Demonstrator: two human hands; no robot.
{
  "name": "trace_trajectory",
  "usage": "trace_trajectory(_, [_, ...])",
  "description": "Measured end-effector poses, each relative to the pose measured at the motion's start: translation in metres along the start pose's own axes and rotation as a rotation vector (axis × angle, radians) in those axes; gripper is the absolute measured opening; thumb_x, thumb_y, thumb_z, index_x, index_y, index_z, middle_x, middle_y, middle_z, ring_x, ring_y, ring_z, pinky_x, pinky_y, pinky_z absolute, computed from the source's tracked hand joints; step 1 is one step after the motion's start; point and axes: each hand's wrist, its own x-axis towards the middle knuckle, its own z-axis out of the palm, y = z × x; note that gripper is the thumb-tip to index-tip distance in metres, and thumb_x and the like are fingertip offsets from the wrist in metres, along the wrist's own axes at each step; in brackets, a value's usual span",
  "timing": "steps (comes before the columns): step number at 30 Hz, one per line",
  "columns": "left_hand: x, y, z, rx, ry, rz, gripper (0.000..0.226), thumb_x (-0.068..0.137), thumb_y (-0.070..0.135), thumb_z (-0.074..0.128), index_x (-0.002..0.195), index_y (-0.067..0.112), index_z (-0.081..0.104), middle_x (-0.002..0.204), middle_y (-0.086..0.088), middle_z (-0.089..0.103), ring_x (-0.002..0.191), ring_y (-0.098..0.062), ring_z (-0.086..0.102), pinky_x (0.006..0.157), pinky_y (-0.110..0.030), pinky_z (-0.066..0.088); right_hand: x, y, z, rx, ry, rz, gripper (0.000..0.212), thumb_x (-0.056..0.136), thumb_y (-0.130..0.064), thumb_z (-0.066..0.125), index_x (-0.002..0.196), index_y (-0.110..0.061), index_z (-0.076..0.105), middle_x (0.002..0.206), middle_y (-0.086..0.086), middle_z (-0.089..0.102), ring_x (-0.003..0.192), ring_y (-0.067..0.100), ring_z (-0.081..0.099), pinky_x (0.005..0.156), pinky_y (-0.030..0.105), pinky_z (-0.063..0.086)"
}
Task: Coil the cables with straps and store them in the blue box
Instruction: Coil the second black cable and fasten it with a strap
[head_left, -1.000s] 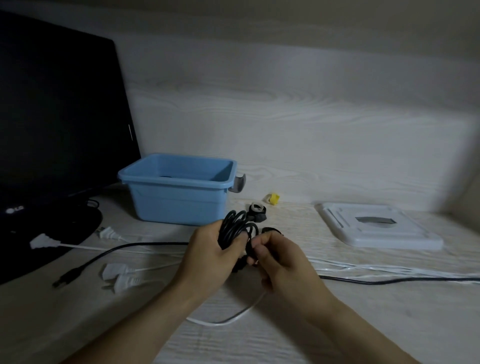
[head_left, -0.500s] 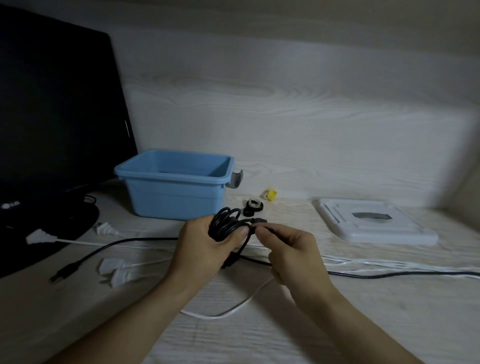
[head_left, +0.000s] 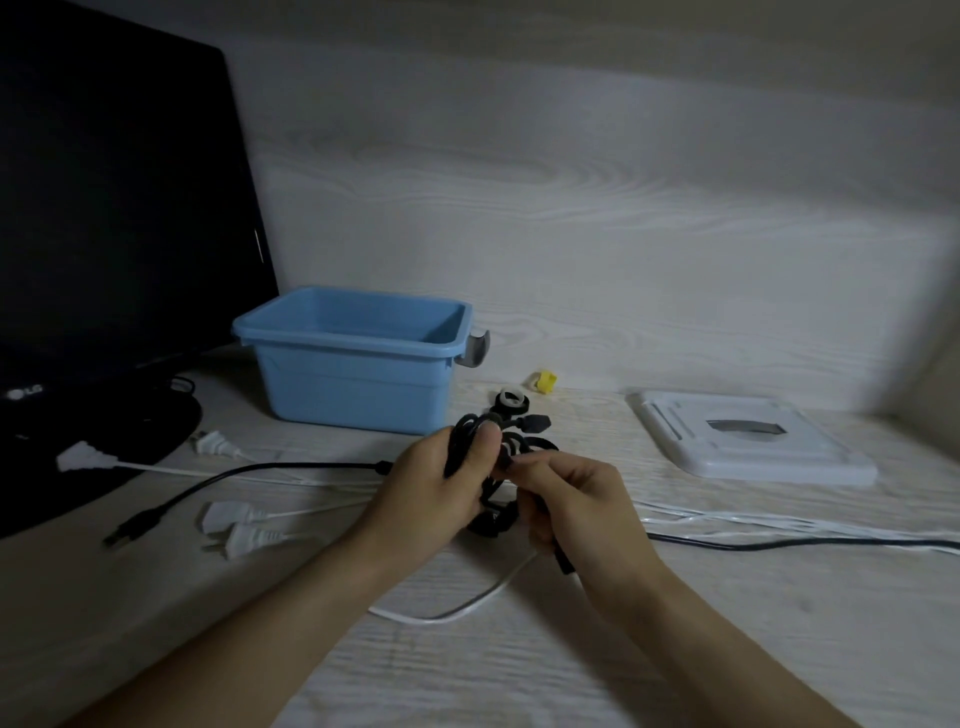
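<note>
Pale wood-grain desk (head_left: 727, 649) runs back to a matching wall, under dim light. At far left stands a dark monitor (head_left: 119, 208); white plugs (head_left: 244, 530) and a loose black lead (head_left: 218, 483) lie on the desk in front of it. Right of the monitor sits the blue box (head_left: 358, 364), open-topped, contents not visible from this angle.

Centre: the left hand (head_left: 431, 493) grips a black cable coil (head_left: 485, 467), fingers curled round the loops and thumb pressed on top, just in front of the box. The right hand (head_left: 566, 499) pinches the coil's free end between thumb and fingertips. Small strap rolls (head_left: 514, 400) lie just behind. White cables (head_left: 779, 525) trail off right, near a white stand (head_left: 753, 441).

Judgement: coiling is in hand; the strap is not yet applied. Next move calls for holding the loops firm while fetching a strap. Open desk lies toward the viewer; loose leads on both sides could snag.
</note>
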Motion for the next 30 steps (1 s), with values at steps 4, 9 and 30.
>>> trace_trajectory(4, [0.001, 0.003, -0.001, -0.075, -0.059, -0.113, 0.051, 0.091, 0.051, 0.033, 0.071, 0.007, 0.047, 0.054, -0.011, 0.046, 0.054, -0.023, 0.043, 0.063, -0.037, 0.035, -0.003, -0.003, 0.001, -0.005, -0.001, -0.021, 0.023, 0.093, -0.001, 0.057, 0.088, 0.020, 0.066, 0.037, -0.011, 0.043, 0.034, 0.000, 0.034, 0.041, 0.010, 0.028])
trace_trajectory(9, [0.003, -0.002, -0.006, -0.128, -0.182, -0.185, 0.048, 0.086, 0.041, 0.039, 0.105, -0.002, 0.046, 0.061, -0.011, 0.055, 0.060, -0.024, 0.051, 0.073, -0.043, 0.037, -0.010, -0.013, 0.002, 0.011, 0.049, -0.082, 0.020, 0.094, -0.005, 0.060, 0.084, 0.009, 0.071, 0.035, -0.010, 0.045, 0.032, 0.000, 0.041, 0.042, 0.009, 0.032])
trace_trajectory(30, [-0.002, 0.013, -0.018, 0.074, -0.150, -0.074, 0.042, 0.071, 0.032, 0.076, 0.106, 0.008, 0.072, 0.102, 0.000, 0.076, 0.102, -0.014, 0.069, 0.096, -0.031, 0.051, 0.002, -0.002, -0.006, 0.049, -0.035, 0.157, 0.024, 0.093, 0.002, 0.052, 0.079, -0.005, 0.070, 0.041, -0.007, 0.026, 0.036, 0.007, 0.017, 0.040, 0.020, 0.015])
